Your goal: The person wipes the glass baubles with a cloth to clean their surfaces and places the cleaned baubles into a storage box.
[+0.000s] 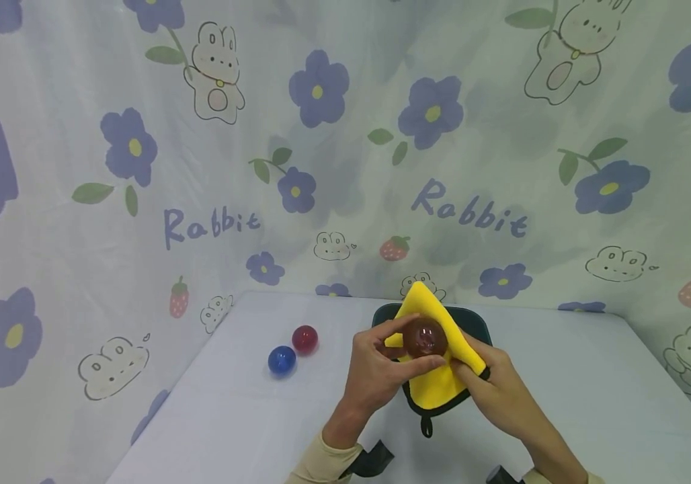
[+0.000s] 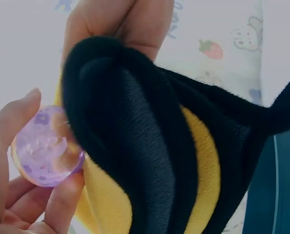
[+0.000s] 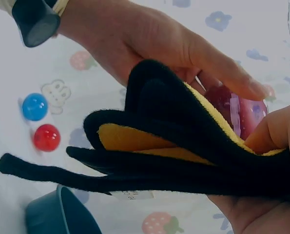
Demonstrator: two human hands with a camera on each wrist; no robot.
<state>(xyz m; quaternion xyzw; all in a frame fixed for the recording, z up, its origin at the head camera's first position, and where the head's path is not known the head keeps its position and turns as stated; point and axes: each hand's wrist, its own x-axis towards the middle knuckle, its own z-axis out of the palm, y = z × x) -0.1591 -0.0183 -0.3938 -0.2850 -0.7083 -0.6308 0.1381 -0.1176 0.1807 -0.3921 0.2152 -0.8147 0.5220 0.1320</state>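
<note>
A see-through purplish ball [image 1: 425, 337] is held between the thumb and fingers of my left hand [image 1: 370, 376]. It looks brownish red against the cloth in the head view and purple in the left wrist view [image 2: 47, 148]. My right hand [image 1: 499, 390] grips a folded cloth [image 1: 433, 393], yellow on one face and dark on the other, with black edging and a hanging loop [image 1: 427, 426]. The cloth lies behind and against the ball. Part of the right fingers is hidden by the cloth.
Behind the hands stands a dark green container [image 1: 477, 321], partly covered by them and the cloth. To the left, a blue ball [image 1: 281, 361] and a red ball [image 1: 305, 340] lie close together on the white table [image 1: 218, 417]. A patterned curtain [image 1: 345, 161] hangs at the back.
</note>
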